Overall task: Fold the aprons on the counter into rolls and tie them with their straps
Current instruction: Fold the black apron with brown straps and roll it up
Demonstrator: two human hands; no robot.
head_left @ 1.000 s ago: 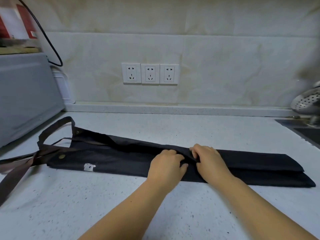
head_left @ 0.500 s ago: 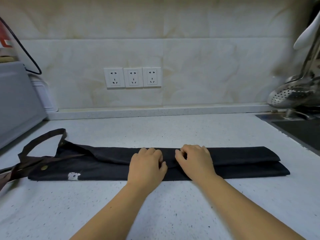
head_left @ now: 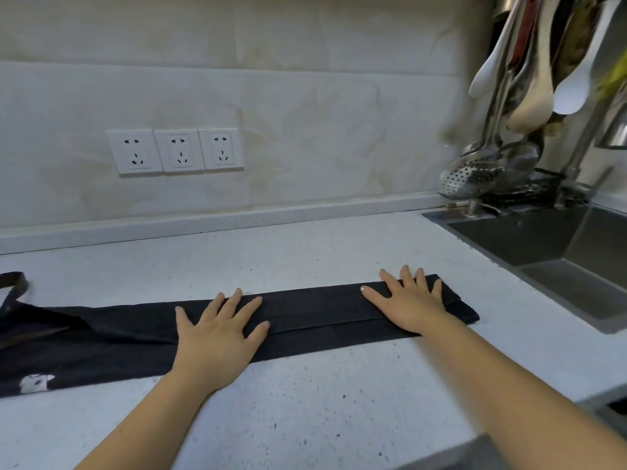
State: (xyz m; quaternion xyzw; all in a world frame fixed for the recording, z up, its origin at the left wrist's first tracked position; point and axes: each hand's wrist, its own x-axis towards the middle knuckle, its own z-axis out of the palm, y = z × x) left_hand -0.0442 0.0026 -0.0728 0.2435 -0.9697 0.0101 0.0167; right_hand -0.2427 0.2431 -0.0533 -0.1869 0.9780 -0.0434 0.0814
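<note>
A black apron (head_left: 315, 313) lies folded into a long narrow strip across the white speckled counter (head_left: 305, 401). Its left part runs out of view, with a small white logo (head_left: 35, 383) near the front edge and a dark strap (head_left: 15, 283) curling at the far left. My left hand (head_left: 219, 337) presses flat on the middle of the strip with fingers spread. My right hand (head_left: 409, 301) lies flat on the strip's right end, fingers straight and spread.
A steel sink (head_left: 556, 262) is sunk into the counter at the right. Above it hang ladles, a skimmer (head_left: 470, 179) and white spoons (head_left: 573, 83). Three wall sockets (head_left: 174, 150) sit on the tiled backsplash behind.
Both hands have left the middle of the strip, where their fingers were curled on the fold, and now lie flat and apart; the right hand slid to the right end. The view swung right.
</note>
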